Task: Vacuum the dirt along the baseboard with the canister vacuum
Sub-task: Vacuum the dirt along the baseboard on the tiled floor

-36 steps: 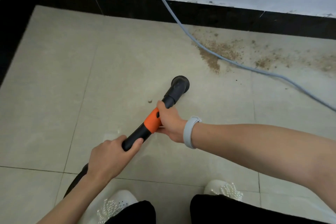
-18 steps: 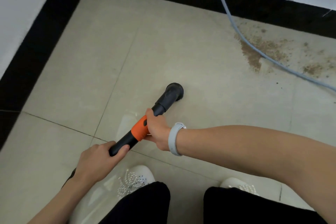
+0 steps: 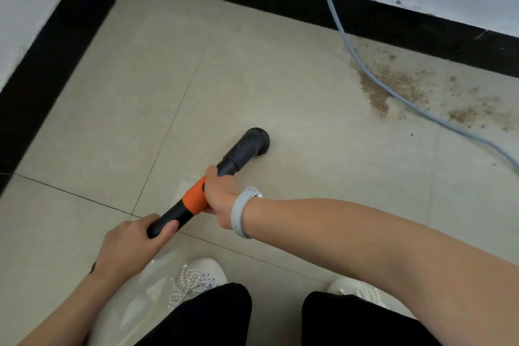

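Note:
A black vacuum wand (image 3: 238, 157) with an orange collar (image 3: 194, 199) points away from me, its round nozzle (image 3: 258, 139) down on the beige tile floor. My right hand (image 3: 220, 196) grips the wand at the orange collar; a grey band sits on that wrist. My left hand (image 3: 132, 244) grips the wand's lower black end. Brown dirt (image 3: 393, 87) lies scattered on the tile beside the black baseboard (image 3: 365, 14), well to the right of and beyond the nozzle.
A light blue cable (image 3: 365, 64) runs down the wall and across the dirt to the right edge. The baseboard turns a corner at the far left (image 3: 50, 45). My two white shoes (image 3: 196, 278) stand at the bottom.
The view has swung left, so the room corner shows more and the dirt sits further right. The nozzle stays on bare tile short of the dirt; both hands keep their grips.

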Demonstrator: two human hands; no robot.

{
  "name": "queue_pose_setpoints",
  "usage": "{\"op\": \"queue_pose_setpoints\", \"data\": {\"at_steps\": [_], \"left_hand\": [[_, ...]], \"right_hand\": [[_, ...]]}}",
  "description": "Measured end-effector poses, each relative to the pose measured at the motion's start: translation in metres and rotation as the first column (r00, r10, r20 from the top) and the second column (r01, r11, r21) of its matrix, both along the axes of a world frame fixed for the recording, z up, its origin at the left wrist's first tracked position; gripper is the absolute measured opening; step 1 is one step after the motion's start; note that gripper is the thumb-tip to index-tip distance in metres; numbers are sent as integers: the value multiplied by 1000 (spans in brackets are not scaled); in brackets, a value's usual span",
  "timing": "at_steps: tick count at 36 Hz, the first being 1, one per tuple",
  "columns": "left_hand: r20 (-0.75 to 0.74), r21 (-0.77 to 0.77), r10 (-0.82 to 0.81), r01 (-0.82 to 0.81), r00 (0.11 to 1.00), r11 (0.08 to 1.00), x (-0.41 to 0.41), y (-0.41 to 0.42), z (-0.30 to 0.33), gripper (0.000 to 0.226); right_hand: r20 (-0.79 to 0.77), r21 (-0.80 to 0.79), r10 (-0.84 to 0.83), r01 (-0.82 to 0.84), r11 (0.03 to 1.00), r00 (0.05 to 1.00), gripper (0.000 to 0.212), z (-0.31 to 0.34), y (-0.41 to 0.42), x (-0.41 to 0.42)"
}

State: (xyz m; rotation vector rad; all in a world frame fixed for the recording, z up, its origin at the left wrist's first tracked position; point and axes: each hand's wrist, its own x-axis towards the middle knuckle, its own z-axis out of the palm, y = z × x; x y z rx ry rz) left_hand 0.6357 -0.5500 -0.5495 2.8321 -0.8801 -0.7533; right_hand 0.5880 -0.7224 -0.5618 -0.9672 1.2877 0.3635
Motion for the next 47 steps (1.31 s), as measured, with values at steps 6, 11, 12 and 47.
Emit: {"op": "queue_pose_setpoints", "data": {"at_steps": [6, 11, 12, 47], "left_hand": [[20, -1, 17, -17, 1000, 1000, 6, 14, 9, 69], [-100, 17, 28, -27, 995, 999, 6, 15, 18, 70], [-135, 25, 24, -21, 991, 999, 6, 13, 20, 70], [-407, 124, 44, 7, 913, 992, -9, -25, 32, 47]], "right_hand": [[2, 56, -107, 107, 993, 994, 50, 28, 8, 7], [-24, 79, -87, 88, 993, 996, 53, 28, 13, 5], [-29, 93, -84, 86, 992, 996, 51, 29, 10, 1], [-51, 38, 23, -21, 999, 998, 43, 6, -12, -30]]}}
